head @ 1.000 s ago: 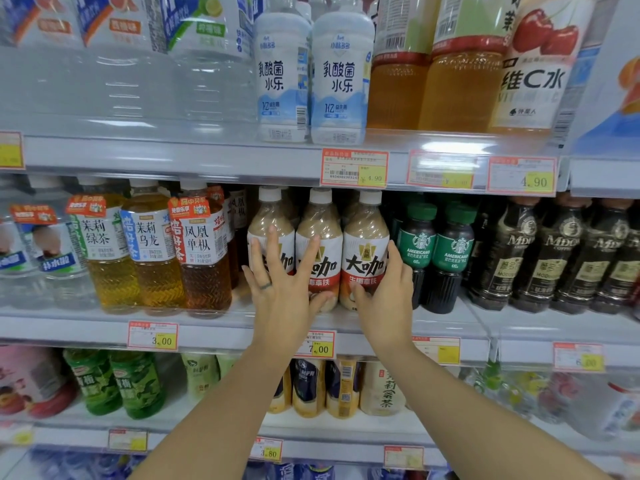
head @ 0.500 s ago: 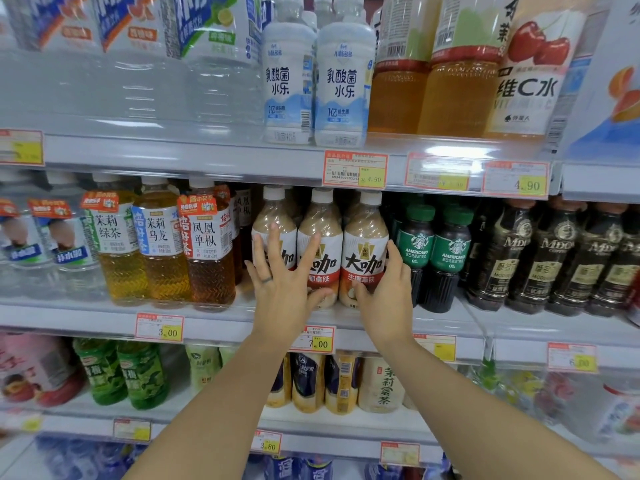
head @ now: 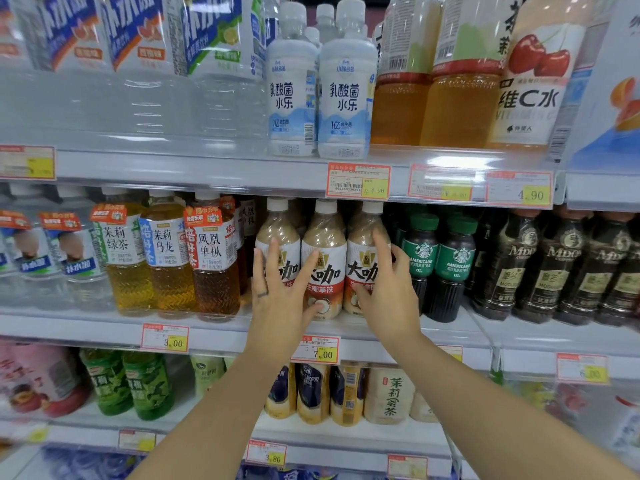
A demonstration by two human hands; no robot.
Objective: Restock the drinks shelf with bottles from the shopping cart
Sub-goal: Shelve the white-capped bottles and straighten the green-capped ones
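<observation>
Three milky-brown latte bottles with white caps stand side by side on the middle shelf [head: 221, 332]. My left hand [head: 280, 296] lies flat with spread, straight fingers against the left latte bottle [head: 277, 230] and the middle latte bottle [head: 323, 244], its thumb low on the middle one. My right hand [head: 386, 292] wraps the right latte bottle [head: 362, 230]: its thumb presses the front label and its fingers curl round the bottle's right side. The shopping cart is out of view.
Amber tea bottles [head: 211, 258] stand just left of the lattes and green-capped coffee bottles [head: 453, 265] just right. The upper shelf holds white yoghurt-drink bottles [head: 346, 95] and large bottles. Price tags [head: 358, 181] line the shelf edges. More bottles fill the lower shelf [head: 346, 441].
My right hand has shifted from the right bottle's side up onto its front, with fingers wrapping it. My left hand stays spread on the left and middle bottles.
</observation>
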